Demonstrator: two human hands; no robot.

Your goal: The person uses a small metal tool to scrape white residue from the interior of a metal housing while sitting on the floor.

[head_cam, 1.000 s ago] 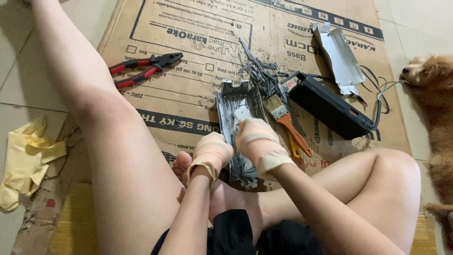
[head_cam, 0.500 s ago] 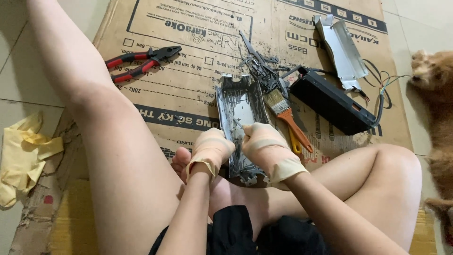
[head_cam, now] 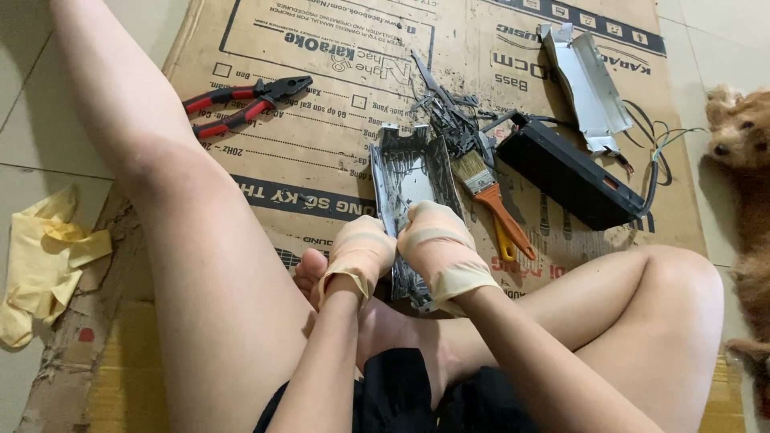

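Note:
I sit on the floor with both hands in thin beige gloves. My left hand (head_cam: 361,250) grips the near left edge of a long dirty metal casing (head_cam: 413,172) that lies on flattened cardboard (head_cam: 321,128). My right hand (head_cam: 437,244) presses on the same casing just to the right; whether it holds something small I cannot tell. The casing's near end is hidden under my hands.
A paintbrush (head_cam: 491,192) with an orange handle lies right of the casing beside a black box (head_cam: 569,180) with wires. A bent metal cover (head_cam: 589,84) is at the far right, red-handled pliers (head_cam: 241,103) far left. Yellow gloves (head_cam: 40,265) lie on tiles; a dog (head_cam: 742,184) rests at right.
My right hand has slid back along the casing toward me and now sits beside my left hand. The casing has stayed where it was.

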